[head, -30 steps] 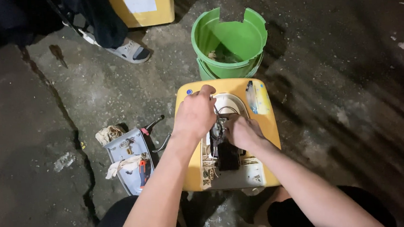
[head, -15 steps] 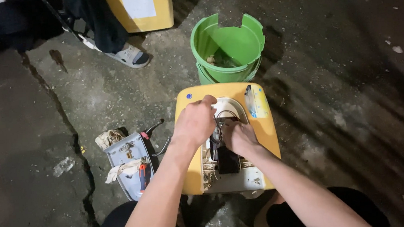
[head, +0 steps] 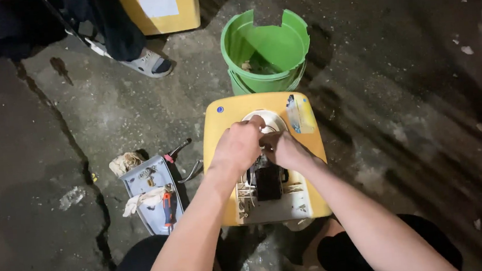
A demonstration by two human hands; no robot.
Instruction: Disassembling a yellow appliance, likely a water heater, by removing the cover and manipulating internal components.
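Already the yellow casing (head: 265,162) on the ground is being worked on with its inside exposed, its white round part (head: 268,122) being pinched by the curled left hand (head: 237,147) and right hand (head: 282,149), nothing yet being lifted out.

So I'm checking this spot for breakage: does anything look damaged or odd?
Yes. The green bucket has a notch broken out of its far rim, and the concrete floor has a long crack running down the left side.
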